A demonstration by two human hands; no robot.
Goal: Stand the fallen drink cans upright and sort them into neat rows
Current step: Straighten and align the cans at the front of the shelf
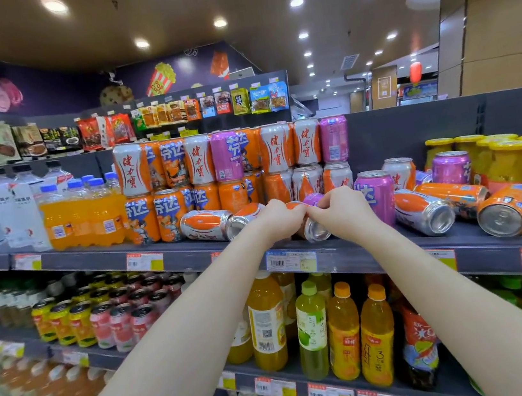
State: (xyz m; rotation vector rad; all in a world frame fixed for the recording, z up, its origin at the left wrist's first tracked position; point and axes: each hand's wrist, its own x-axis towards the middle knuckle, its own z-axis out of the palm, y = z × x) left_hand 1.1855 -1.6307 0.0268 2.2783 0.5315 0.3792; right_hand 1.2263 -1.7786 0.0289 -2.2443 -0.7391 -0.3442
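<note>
Two hands on one can. The left hand (277,219) and right hand (344,212) both curl over a fallen orange-and-silver aluminium can (317,231), fingertips meeting on top. The can lies on its side at the front lip of the dark grey metal shelf (381,249), silver base facing the aisle.

Step in hand, by my reading: righting this can. The next move calls for tipping it onto its base, then sliding it back into line near the upright purple can (375,197).

More toppled orange cans (506,212) lie to either side, so the job looks early.

Writing: red 健力宝 on the stacked white-and-orange cans (131,169); 芬达 on the standing orange cans (171,215) and the purple ones. Print on the price tags (292,262) is too small to read.
</note>
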